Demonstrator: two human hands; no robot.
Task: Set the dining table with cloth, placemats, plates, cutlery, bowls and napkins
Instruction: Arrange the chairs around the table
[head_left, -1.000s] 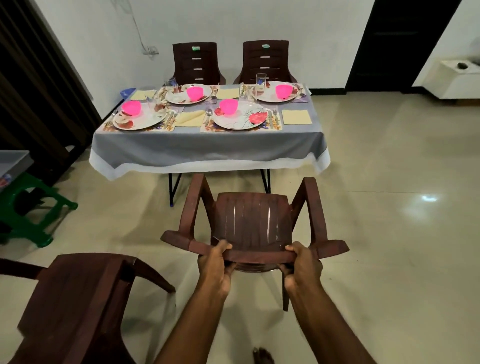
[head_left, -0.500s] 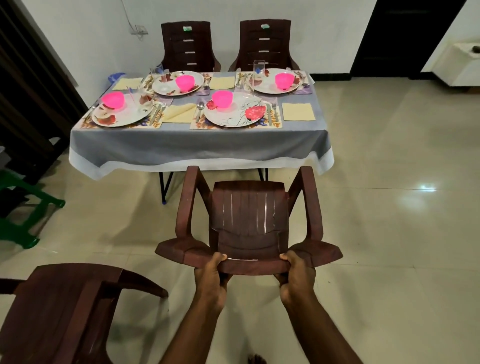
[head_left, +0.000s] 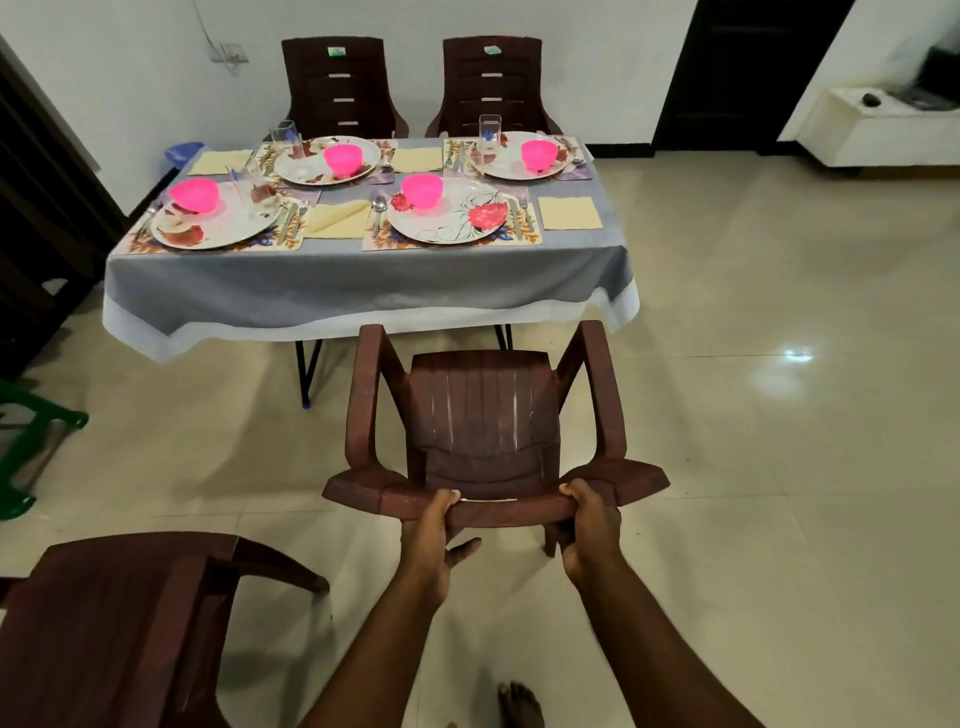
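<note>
Both hands, left hand (head_left: 434, 530) and right hand (head_left: 589, 525), have carried the brown chair (head_left: 483, 431) closer to the table's grey cloth (head_left: 332, 291), gripping its top rail. Ahead: four plates, four pink bowls, four yellow napkins. Table looks set; seating remains.

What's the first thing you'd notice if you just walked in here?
Probably the four bright pink bowls, one on each flowered plate on the grey tablecloth across the room. Right in front, the left hand and the right hand grip the top of the back of a brown plastic chair that faces the table.
</note>
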